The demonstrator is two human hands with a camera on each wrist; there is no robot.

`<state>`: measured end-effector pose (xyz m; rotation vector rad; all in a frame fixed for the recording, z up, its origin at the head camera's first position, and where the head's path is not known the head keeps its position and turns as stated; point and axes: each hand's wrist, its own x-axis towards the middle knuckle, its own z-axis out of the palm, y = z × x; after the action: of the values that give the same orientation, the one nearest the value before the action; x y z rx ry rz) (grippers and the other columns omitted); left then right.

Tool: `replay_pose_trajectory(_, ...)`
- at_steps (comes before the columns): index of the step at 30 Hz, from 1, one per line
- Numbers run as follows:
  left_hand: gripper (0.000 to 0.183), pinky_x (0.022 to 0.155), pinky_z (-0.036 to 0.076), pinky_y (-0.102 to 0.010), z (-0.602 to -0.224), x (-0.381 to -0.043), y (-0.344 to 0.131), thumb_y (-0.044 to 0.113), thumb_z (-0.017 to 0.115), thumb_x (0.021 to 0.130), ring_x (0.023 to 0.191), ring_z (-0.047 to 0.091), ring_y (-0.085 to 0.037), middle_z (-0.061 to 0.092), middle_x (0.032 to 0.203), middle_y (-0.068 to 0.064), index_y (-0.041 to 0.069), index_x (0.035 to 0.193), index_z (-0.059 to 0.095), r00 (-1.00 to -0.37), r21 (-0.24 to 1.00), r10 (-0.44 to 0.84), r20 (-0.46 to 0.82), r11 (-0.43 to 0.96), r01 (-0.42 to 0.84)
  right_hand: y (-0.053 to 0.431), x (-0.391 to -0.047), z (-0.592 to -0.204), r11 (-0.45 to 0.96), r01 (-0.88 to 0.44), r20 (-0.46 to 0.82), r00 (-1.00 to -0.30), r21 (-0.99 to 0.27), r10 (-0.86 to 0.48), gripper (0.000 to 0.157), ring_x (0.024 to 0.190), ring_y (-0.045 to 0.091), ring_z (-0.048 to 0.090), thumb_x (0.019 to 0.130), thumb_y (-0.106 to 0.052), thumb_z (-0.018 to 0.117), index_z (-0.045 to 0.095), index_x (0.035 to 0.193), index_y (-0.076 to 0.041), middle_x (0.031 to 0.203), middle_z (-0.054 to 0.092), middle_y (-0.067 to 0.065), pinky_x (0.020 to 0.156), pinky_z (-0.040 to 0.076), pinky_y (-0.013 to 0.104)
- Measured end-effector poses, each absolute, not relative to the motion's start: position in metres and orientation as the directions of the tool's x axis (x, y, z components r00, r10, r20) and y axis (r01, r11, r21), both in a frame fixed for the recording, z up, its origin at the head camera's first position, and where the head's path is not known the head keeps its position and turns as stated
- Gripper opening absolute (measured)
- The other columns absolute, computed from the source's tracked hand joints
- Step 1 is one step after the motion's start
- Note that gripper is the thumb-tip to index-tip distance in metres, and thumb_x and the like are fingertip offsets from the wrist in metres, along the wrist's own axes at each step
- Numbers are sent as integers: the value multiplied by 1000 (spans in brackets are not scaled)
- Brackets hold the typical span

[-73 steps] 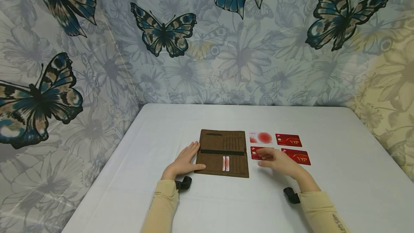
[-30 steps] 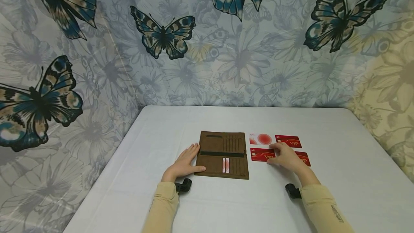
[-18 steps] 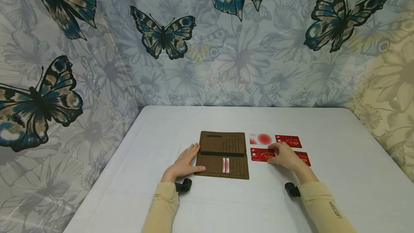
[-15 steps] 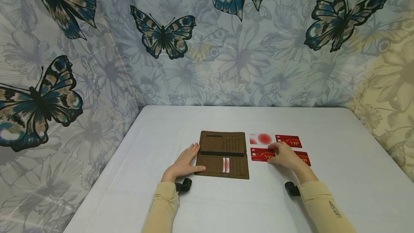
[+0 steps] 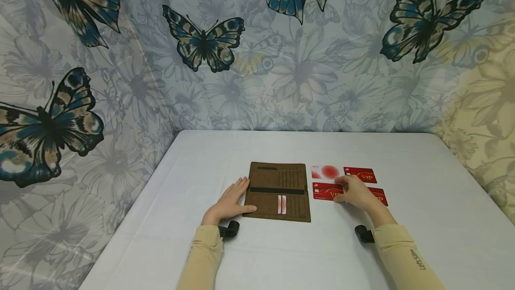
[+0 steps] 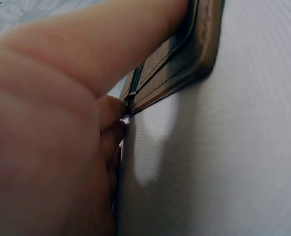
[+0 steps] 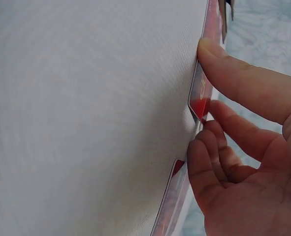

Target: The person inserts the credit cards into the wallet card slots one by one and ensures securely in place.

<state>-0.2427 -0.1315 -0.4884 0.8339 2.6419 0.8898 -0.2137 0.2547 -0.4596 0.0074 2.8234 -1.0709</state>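
A brown wallet [image 5: 261,212] lies spread flat on the table, two pale-and-red cards [image 5: 282,204] showing in its lower half. My left hand [image 5: 228,200] rests at its left edge, thumb on the lower corner and fingers extended along the side; the left wrist view shows the thumb over the stitched leather [image 6: 207,54]. To the right, my right hand [image 5: 356,193] pinches a red VIP card [image 5: 323,190] by its long edges near its right end. In the right wrist view, the thumb presses one edge of that card [image 7: 199,91], with the index finger opposite; the other fingers are curled.
Behind the held card lies a white card with a red circle [image 5: 330,172]. Another red VIP card [image 5: 366,176] is beside it, and a further one [image 5: 380,196] is partly covered by my right hand. A white cloth covers the table [image 5: 273,254]; butterfly-print fabric [image 5: 301,80] hangs behind.
My right hand, earlier hovering over the near-left red card, has shifted right and come down to pinch its right end. It has stayed nearly still since. The left hand keeps its place.
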Motion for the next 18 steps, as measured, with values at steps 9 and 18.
replay_pose_trajectory(9, 91, 111, 2, -44, -490, -243, -132, 46, 64, 84, 139, 4, -27, 10, 152, -15, 1, 147, 16, -812, 617, 583, -37, 652, 441, 256, -213, -461, 752, 48, -101, -995, -658, -25, 56, 96, 37, 42, 72, -12, 80, 54, 118, 8, 108, 44, 24, 83, 44, 53)
replay_pose_trajectory(18, 92, 111, 3, -43, -491, -245, -132, 47, 64, 84, 139, 5, -27, 11, 152, -16, 0, 147, 15, -811, 612, 585, -28, 651, 449, 254, -213, -461, 763, 40, -73, -997, -645, -9, 52, 95, 37, 41, 74, -8, 78, 54, 117, 8, 108, 42, 24, 81, 46, 51)
